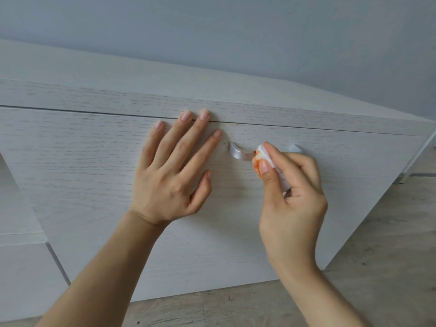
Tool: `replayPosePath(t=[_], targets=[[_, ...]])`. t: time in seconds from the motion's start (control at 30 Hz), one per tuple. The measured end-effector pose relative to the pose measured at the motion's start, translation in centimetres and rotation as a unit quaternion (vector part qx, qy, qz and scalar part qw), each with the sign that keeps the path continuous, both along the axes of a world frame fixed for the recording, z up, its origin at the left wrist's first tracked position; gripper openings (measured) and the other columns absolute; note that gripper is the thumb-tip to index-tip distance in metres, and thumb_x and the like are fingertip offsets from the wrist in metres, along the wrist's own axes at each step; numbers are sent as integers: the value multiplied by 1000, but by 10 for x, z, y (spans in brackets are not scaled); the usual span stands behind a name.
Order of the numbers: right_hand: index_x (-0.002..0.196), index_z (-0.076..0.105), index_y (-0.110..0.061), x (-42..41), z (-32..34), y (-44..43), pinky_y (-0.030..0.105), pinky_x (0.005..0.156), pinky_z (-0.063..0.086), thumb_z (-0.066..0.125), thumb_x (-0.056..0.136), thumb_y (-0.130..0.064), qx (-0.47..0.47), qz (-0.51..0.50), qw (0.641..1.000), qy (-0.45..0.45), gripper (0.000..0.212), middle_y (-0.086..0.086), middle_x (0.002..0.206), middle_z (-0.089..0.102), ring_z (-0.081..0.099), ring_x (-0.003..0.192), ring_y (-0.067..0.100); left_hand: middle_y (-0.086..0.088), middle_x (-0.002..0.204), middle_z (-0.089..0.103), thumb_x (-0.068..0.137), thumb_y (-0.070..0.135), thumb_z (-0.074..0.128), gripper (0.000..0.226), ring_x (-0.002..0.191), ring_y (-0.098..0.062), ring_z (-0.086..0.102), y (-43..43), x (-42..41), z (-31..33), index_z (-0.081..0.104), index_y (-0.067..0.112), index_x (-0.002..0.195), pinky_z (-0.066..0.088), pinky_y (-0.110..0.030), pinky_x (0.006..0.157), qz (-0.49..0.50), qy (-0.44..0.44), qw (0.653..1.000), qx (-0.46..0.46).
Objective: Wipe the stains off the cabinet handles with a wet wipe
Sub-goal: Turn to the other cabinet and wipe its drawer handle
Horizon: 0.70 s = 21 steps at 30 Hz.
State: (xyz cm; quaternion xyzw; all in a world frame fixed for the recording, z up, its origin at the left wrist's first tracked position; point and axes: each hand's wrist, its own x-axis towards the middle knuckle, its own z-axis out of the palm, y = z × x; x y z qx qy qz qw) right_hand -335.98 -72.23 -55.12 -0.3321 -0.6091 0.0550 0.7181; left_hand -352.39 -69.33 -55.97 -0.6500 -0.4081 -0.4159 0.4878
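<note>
The right hand (292, 197) pinched the folded, orange-smeared wet wipe (262, 156) against the metal handle (238, 153) mid-span, evidently scrubbing residue, while the left hand (172, 171) lay flat, fingers spread, bracing the cabinet door (94, 161) beyond.

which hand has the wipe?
The right hand: it pinches the orange-stained wet wipe against the handle. The left hand holds nothing and lies flat on the cabinet front.
</note>
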Motion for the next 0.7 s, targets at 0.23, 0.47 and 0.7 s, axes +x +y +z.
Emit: replayPosePath(t=[0.23,0.47,0.7], targets=[[105,68,-6,-11,-3,3,14,81,49,61,84,10,5,-21,1000,-21,27,-2,92,57,63,85,7,-11,146,39,90,30,41,50,138,-27,35,1,1,-1,53,12,136,16,-40,116,8,-1,1000,2],[107,68,-7,-3,-2,2,11,80,47,60,86,7,1,-11,1000,-10,26,-2,91,58,61,84,0,-10,148,35,91,30,41,51,140,-26,32,1,0,-1,50,13,138,14,-39,118,16,8,1000,4],[100,71,-7,-12,-11,-10,14,77,48,58,87,3,-13,42,996,-75,22,0,89,59,62,82,1,-10,148,35,90,29,42,50,139,-25,32,0,-1,-1,51,13,137,15,-39,117,10,8,1000,0]])
